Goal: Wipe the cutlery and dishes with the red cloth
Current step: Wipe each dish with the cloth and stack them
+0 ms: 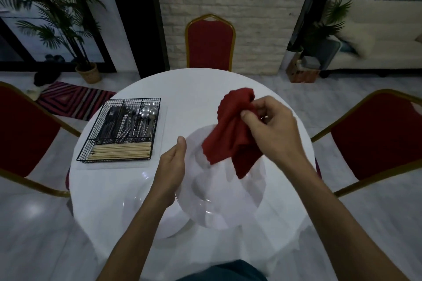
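Observation:
A white plate (219,198) is held tilted above the round white table (182,89). My left hand (171,171) grips its left rim, thumb on top. My right hand (267,121) pinches the red cloth (233,134) by its upper part, and the cloth hangs down over the plate's upper right area. A black wire caddy (121,130) on the table's left side holds knives, forks and spoons (149,110) in separate compartments, with wooden chopsticks (121,150) across its near compartment.
Another white plate (146,214) lies on the table under my left forearm. Three red chairs with gold frames stand around the table: one at the far side (210,43), one on the left (25,130), one on the right (374,134).

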A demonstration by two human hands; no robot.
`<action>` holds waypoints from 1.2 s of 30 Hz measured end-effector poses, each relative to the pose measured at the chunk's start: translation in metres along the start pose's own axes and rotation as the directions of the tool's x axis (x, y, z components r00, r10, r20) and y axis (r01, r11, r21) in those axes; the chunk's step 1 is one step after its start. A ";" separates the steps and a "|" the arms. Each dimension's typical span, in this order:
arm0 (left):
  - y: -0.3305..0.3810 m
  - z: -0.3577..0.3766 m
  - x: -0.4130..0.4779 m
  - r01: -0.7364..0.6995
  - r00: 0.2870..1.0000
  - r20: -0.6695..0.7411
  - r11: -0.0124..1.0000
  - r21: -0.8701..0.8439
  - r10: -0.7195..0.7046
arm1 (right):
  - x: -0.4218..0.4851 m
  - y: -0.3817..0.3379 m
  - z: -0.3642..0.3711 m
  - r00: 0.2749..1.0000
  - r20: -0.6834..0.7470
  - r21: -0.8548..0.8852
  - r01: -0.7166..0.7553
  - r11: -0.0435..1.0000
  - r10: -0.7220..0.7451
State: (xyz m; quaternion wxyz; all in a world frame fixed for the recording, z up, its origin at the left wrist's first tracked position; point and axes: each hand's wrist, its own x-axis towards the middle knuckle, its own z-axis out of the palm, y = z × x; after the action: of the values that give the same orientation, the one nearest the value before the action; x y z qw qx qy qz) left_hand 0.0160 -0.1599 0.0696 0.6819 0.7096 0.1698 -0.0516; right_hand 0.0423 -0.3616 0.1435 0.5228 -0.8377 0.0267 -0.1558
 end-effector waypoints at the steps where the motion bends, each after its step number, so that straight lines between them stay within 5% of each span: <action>1: 0.001 -0.001 0.000 0.002 1.000 -0.002 1.000 -0.006 -0.002 | 0.003 -0.005 -0.005 1.000 -0.027 0.018 -0.002 1.000 0.003; 5: 0.004 0.000 -0.003 0.010 0.999 0.032 1.000 0.014 -0.011 | 0.008 -0.017 -0.013 0.994 -0.047 -0.132 0.089 0.987 -0.095; 9: 0.006 0.007 -0.008 -0.032 0.994 0.110 0.997 0.076 0.023 | -0.004 -0.010 -0.001 0.960 0.094 -0.473 0.275 0.837 -0.263; 11: 0.009 0.011 -0.010 -0.053 0.988 0.150 0.994 0.093 0.038 | -0.014 -0.003 0.011 0.956 0.194 -0.474 0.287 0.833 -0.220; 15: 0.012 0.014 -0.009 -0.091 0.976 0.208 0.989 0.116 0.065 | -0.030 0.002 0.023 0.890 0.453 -0.259 0.074 0.963 0.054; 20: 0.016 0.008 -0.009 -0.037 0.959 0.284 0.988 0.147 -0.006 | -0.031 0.008 0.020 0.764 0.638 -0.434 0.455 0.778 -0.091; 24: 0.023 0.009 -0.007 -0.083 0.949 0.314 0.973 0.217 0.011 | -0.024 0.017 0.023 0.795 0.577 -0.495 0.522 0.695 -0.186; 28: 0.032 -0.004 -0.001 -0.133 0.956 0.290 0.952 0.275 0.050 | -0.012 0.031 0.021 0.882 0.452 -0.530 0.387 0.755 -0.135; 31: 0.037 -0.019 0.006 -0.137 0.978 0.180 0.972 0.189 0.103 | -0.009 0.045 0.015 0.963 0.265 -0.499 0.097 0.861 0.045; 33: 0.041 -0.020 0.008 -0.182 0.983 0.051 0.976 0.123 0.177 | -0.016 0.052 0.017 0.971 0.100 -0.290 -0.181 0.940 0.218; 36: 0.043 -0.007 0.007 -0.264 0.953 -0.111 0.953 0.146 0.281 | -0.035 0.070 0.039 0.856 0.015 0.089 -0.516 0.852 0.516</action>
State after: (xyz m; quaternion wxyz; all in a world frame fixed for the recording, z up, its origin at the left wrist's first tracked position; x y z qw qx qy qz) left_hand 0.0350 -0.1526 0.1085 0.6224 0.7709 0.1106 0.0788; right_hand 0.0282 -0.3524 0.0575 0.5825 -0.7746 0.2457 -0.0149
